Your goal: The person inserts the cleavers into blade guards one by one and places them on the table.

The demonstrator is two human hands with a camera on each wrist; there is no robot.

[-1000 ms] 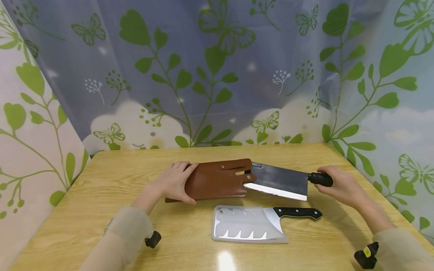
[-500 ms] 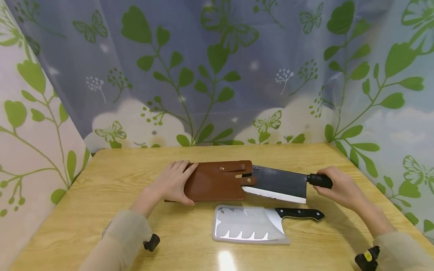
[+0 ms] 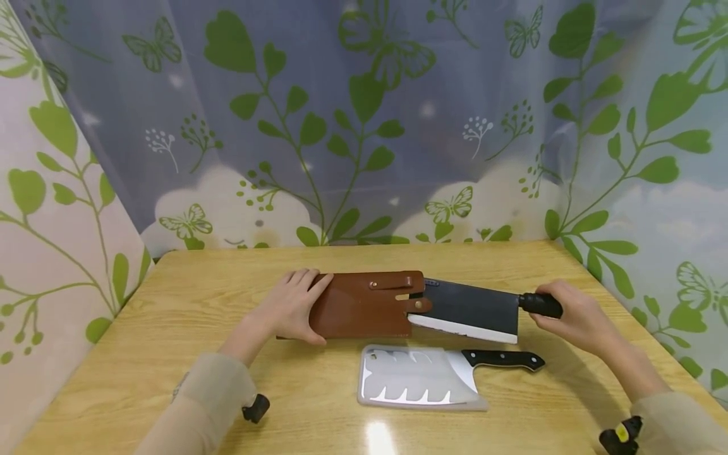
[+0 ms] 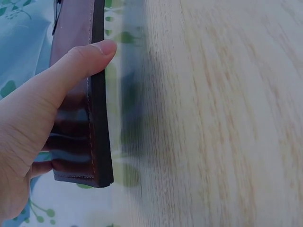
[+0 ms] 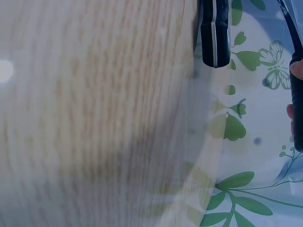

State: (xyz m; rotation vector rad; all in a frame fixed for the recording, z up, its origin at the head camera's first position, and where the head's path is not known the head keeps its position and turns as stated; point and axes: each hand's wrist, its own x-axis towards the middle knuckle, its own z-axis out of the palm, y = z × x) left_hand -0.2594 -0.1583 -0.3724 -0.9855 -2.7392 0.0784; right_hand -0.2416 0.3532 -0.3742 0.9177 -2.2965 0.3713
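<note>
A brown leather knife sheath [image 3: 358, 309] lies sideways over the middle of the table. My left hand [image 3: 296, 306] grips its left end; in the left wrist view the thumb [image 4: 90, 59] presses one long edge. From the sheath's right mouth sticks a cleaver [image 3: 472, 309] with a dark blade and bright edge, tilted slightly down to the right. The blade's front part is hidden inside, under the snap strap [image 3: 419, 304]. My right hand [image 3: 574, 316] holds the cleaver's black handle [image 3: 537, 304]. In the right wrist view only fingertips and that handle [image 5: 297, 104] show.
Nearer to me lies a second cleaver [image 3: 503, 358] with a riveted black handle, its blade in a translucent cover [image 3: 404, 379]. The wooden table [image 3: 216, 278] ends at a leaf-patterned curtain [image 3: 284, 208] at the back and sides.
The sheath and cleaver have come down a little and levelled out. In the last half second the cleaver has slid slightly to the right, out of the sheath. My left hand keeps its grip.
</note>
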